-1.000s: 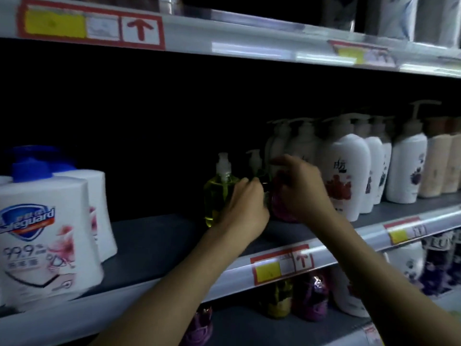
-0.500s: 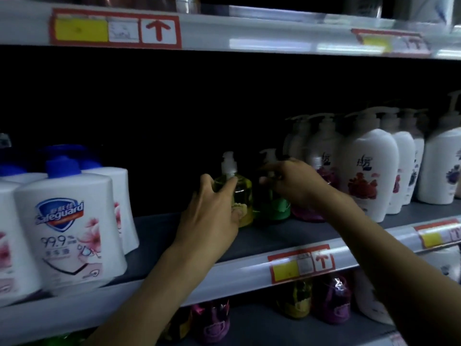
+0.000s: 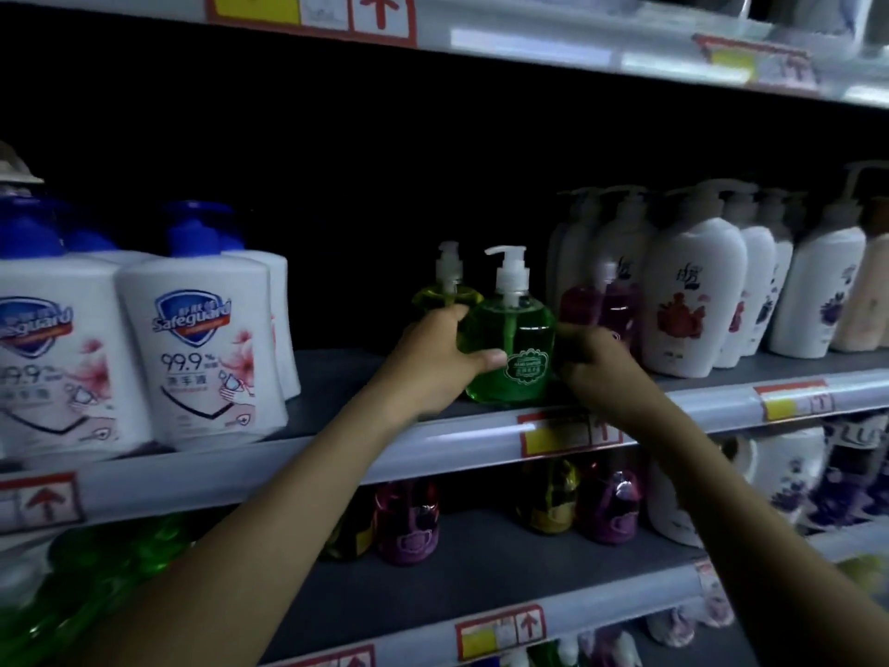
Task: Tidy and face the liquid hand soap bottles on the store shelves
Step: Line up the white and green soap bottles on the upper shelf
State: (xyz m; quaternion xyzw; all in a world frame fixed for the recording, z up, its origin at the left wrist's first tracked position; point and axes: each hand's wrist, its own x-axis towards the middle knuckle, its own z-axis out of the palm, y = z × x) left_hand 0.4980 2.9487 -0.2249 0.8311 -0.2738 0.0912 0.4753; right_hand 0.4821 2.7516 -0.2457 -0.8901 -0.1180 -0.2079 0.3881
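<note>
The green bottle [image 3: 514,349] stands upright near the front edge of the shelf [image 3: 336,392], between both hands. The left hand [image 3: 433,358] grips its left side, thumb across the front. The right hand [image 3: 596,368] holds its right side.

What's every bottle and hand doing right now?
green soap bottle: upright, label forward, held by both hands.
left hand: grips its left side.
right hand: holds its right side.
yellow soap bottle: upright behind the left hand.
pink soap bottle: upright behind the right hand.
Safeguard bottles: upright, labels forward.
white pump bottles: upright in a row.
</note>
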